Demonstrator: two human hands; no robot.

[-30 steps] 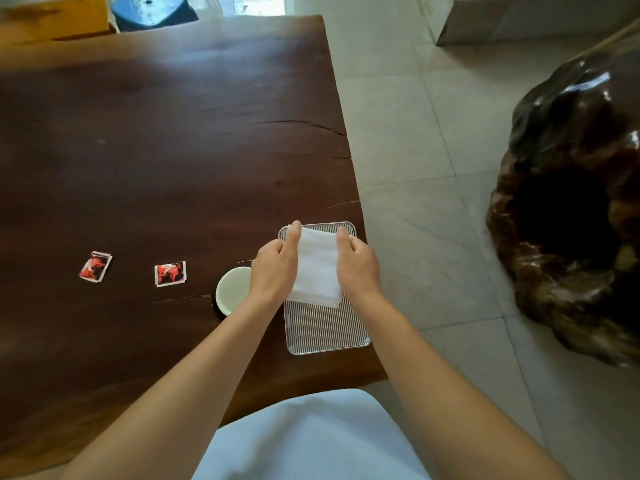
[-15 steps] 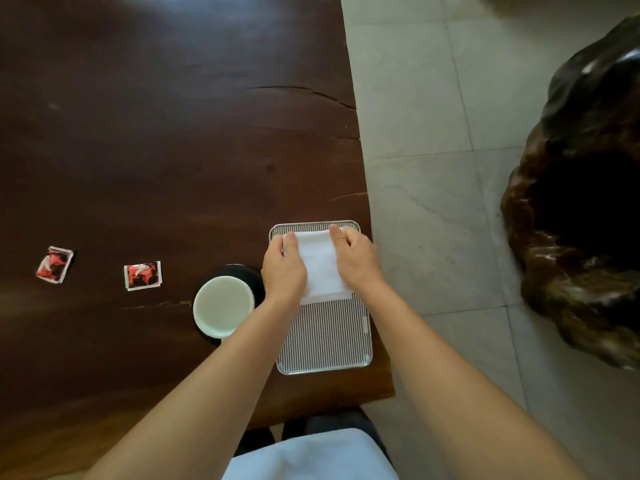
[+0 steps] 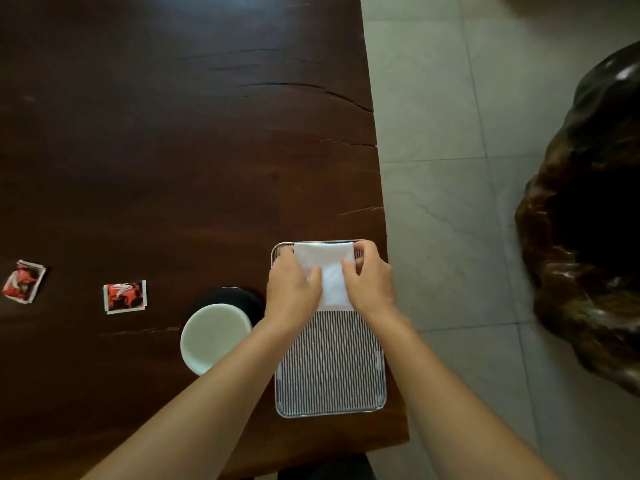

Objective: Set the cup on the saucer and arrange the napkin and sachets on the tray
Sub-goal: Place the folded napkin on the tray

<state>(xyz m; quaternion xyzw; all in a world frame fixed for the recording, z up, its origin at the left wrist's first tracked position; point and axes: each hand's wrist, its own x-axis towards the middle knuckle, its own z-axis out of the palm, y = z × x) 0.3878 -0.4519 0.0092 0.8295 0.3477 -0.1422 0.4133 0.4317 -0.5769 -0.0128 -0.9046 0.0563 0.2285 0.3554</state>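
Saucer mostly behind cup — napkin sides under left hand, right hand.

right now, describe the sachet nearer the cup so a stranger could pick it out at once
On the dark wooden table, find the striped tray at the right edge and the white cup just left of it. Two red sachets lie further left. The nearer sachet lies almost square, closest to the cup; the farther sachet is tilted, by the picture's left edge.
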